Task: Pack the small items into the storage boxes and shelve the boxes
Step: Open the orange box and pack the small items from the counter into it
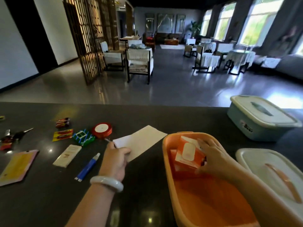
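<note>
A: Dark counter [49, 202] fronted a dim dining room. What lay on it?

B: Orange storage box [168, 163], lid off, near right. White lid [255, 161] just beside it. Pale blue lidded box [259, 128] beyond.

A: Right hand [213, 156]?

B: Inside the orange box, fingers curled round an orange packet [188, 154] resting on others.

A: Left hand [114, 159]?

B: Thumb pinched the near corner of a white paper [141, 140]; a thin pen tip possibly poked out, blurred.

A: Loose items?

B: Red ribbon spool [102, 129], green packet [83, 137], blue glue pen [87, 167], scissors [19, 134], all left of the paper.
</note>
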